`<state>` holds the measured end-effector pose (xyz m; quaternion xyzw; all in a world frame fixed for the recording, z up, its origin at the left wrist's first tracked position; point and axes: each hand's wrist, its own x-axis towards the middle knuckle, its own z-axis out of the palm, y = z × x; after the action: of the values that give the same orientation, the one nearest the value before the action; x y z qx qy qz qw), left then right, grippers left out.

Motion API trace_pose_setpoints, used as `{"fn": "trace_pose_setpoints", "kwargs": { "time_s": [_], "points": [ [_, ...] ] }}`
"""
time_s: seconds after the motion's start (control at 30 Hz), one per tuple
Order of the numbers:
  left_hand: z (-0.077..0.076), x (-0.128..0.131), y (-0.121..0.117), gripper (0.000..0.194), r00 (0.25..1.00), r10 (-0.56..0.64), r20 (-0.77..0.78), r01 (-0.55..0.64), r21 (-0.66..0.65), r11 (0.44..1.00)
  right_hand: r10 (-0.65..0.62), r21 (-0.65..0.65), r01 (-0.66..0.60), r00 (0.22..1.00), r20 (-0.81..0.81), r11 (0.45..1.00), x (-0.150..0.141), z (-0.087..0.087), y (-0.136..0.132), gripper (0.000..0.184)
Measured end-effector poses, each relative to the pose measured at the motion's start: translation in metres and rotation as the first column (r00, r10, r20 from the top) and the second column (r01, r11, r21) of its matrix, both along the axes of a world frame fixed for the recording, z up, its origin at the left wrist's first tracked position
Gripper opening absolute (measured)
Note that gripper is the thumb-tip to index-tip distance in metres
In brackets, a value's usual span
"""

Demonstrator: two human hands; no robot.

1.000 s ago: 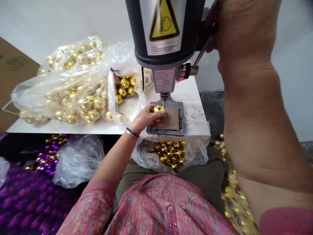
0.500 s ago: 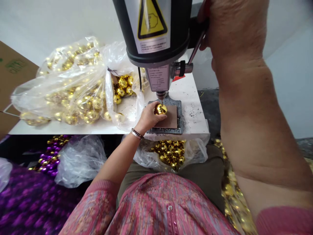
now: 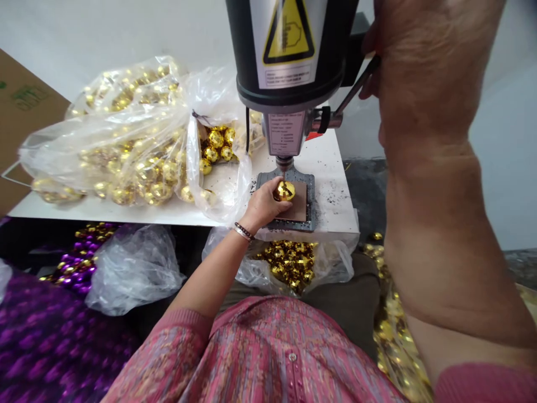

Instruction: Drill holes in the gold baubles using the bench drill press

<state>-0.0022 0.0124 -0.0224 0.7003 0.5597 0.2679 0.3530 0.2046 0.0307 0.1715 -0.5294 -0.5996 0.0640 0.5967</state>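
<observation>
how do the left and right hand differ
The left hand holds a gold ball under the drill chuck; the right hand grips a lever. The left is low over the board; the right is raised beside the housing. The left wears bracelets; the right shows none. Both are bare.

Your ball (image 3: pixel 286 191) is mirror-bright gold in small facets. The drill housing (image 3: pixel 289 96) above it is black, its label (image 3: pixel 289 75) silvery with a yellow triangle (image 3: pixel 291 36) bordered in black. You have a brown board (image 3: pixel 298 204) on a grey base plate (image 3: pixel 310 196), and a white table (image 3: pixel 329 157). Your top (image 3: pixel 268 347) is pink, streaked lilac. At your left, the blurred heap (image 3: pixel 54 336) looks purple, perhaps spotted paler.
</observation>
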Motion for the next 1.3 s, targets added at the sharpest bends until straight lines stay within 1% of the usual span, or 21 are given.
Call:
{"fn": "trace_pose_setpoints", "kwargs": {
  "time_s": [0.07, 0.13, 0.2, 0.3, 0.37, 0.43, 0.53, 0.6, 0.67, 0.77, 0.8, 0.87, 0.93, 1.0, 1.07, 1.13, 1.23, 1.3],
  "points": [
    [-0.002, 0.001, -0.001, 0.080, 1.000, 0.016, 0.008, -0.016, 0.007, 1.000, -0.021, -0.030, 0.023, 0.999, 0.041, 0.999, -0.008, -0.002, -0.018, 0.040],
    [-0.003, 0.002, -0.002, 0.081, 0.999, 0.030, 0.013, -0.030, 0.006, 1.000, -0.026, 0.009, 0.026, 0.994, 0.105, 1.000, -0.011, -0.008, -0.032, 0.040],
    [-0.002, 0.004, -0.004, 0.082, 0.999, 0.043, 0.010, -0.043, 0.005, 0.999, 0.001, 0.061, -0.011, 0.987, 0.159, 0.998, -0.010, -0.019, -0.041, 0.037],
    [0.000, 0.005, -0.005, 0.081, 0.999, 0.041, -0.005, -0.041, 0.005, 0.999, 0.054, 0.125, -0.080, 0.979, 0.195, 0.989, -0.005, -0.040, -0.051, 0.024],
    [0.000, 0.005, -0.006, 0.080, 1.000, 0.030, -0.008, -0.030, 0.004, 1.000, 0.028, 0.213, -0.080, 0.972, 0.234, 0.974, -0.002, -0.055, -0.055, 0.018],
    [0.000, 0.005, -0.006, 0.079, 0.999, 0.032, -0.011, -0.032, 0.006, 0.999, -0.028, 0.310, -0.060, 0.962, 0.272, 0.949, 0.000, -0.070, -0.057, 0.013],
    [0.001, 0.005, -0.006, 0.080, 0.998, 0.046, -0.033, -0.046, 0.014, 0.999, -0.078, 0.383, -0.040, 0.955, 0.287, 0.923, 0.002, -0.088, -0.058, 0.008],
    [0.001, 0.006, -0.006, 0.079, 0.998, 0.039, -0.040, -0.038, 0.015, 0.999, -0.113, 0.431, -0.034, 0.944, 0.311, 0.902, 0.003, -0.097, -0.057, 0.008],
    [0.002, 0.006, -0.006, 0.078, 0.999, 0.028, -0.039, -0.028, 0.007, 1.000, -0.149, 0.495, -0.036, 0.933, 0.328, 0.868, 0.003, -0.104, -0.055, 0.006],
    [0.002, 0.006, -0.007, 0.077, 0.998, 0.032, -0.048, -0.033, -0.002, 0.999, -0.197, 0.563, -0.003, 0.936, 0.293, 0.827, 0.000, -0.114, -0.052, 0.004],
    [0.002, 0.006, -0.007, 0.077, 0.998, 0.033, -0.055, -0.033, -0.004, 0.999, -0.214, 0.567, 0.025, 0.939, 0.269, 0.823, -0.002, -0.118, -0.052, 0.005],
    [0.002, 0.006, -0.008, 0.077, 0.997, 0.028, -0.068, -0.028, -0.004, 1.000, -0.232, 0.541, 0.078, 0.947, 0.223, 0.837, -0.004, -0.124, -0.053, 0.010],
    [0.003, 0.006, -0.009, 0.077, 0.997, 0.031, -0.069, -0.032, -0.004, 0.999, -0.216, 0.467, 0.113, 0.961, 0.174, 0.877, -0.004, -0.130, -0.055, 0.017],
    [0.005, 0.006, -0.010, 0.075, 0.997, 0.040, -0.062, -0.041, -0.007, 0.999, -0.187, 0.385, 0.121, 0.972, 0.139, 0.915, -0.003, -0.134, -0.058, 0.022],
    [0.007, 0.007, -0.011, 0.070, 0.997, 0.046, -0.062, -0.047, -0.012, 0.999, -0.171, 0.342, 0.119, 0.977, 0.127, 0.932, -0.002, -0.137, -0.059, 0.023],
    [0.008, 0.007, -0.012, 0.066, 0.996, 0.049, -0.073, -0.050, -0.013, 0.999, -0.168, 0.376, 0.112, 0.978, 0.121, 0.920, -0.003, -0.141, -0.058, 0.020],
    [0.009, 0.007, -0.012, 0.068, 0.995, 0.057, -0.077, -0.059, -0.014, 0.998, -0.141, 0.495, 0.073, 0.985, 0.101, 0.866, -0.009, -0.150, -0.054, 0.015],
    [0.009, 0.007, -0.013, 0.069, 0.996, 0.056, -0.071, -0.057, -0.015, 0.998, -0.116, 0.541, 0.047, 0.989, 0.094, 0.840, -0.015, -0.156, -0.053, 0.014]
  ]
}}
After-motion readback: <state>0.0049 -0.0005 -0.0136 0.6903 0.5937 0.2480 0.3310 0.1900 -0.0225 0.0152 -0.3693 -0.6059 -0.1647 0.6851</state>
